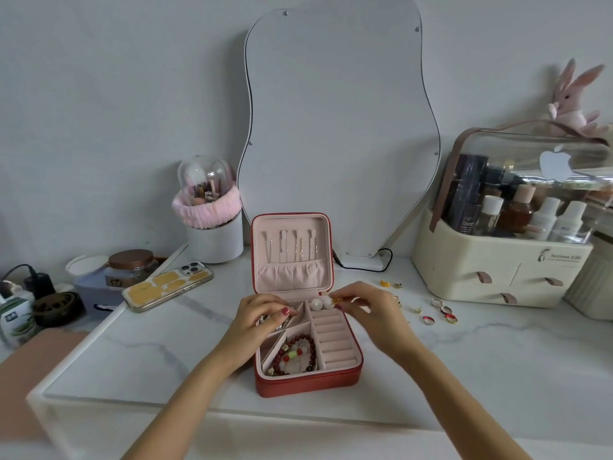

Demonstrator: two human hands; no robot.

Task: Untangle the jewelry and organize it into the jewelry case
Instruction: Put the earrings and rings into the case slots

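The red jewelry case (308, 383) lies open at the centre of the frame on the bench (464, 360). The right hand (371, 313) pinches a small gold piece (337, 301) beside two pearl earrings (321, 304) over the case's upper edge. The left hand (262, 318) curls its fingers (286, 312) on jewelry in the upper-left compartment. To seat the piece well, lower it slowly into one slot, keeping it apart from the beaded bracelets (297, 355). Loose rings (442, 312) wait at right.

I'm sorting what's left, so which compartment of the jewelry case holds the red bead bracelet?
The big front-left compartment, nearest the camera, holds the red bead bracelet; the ring slots beside it are bare.
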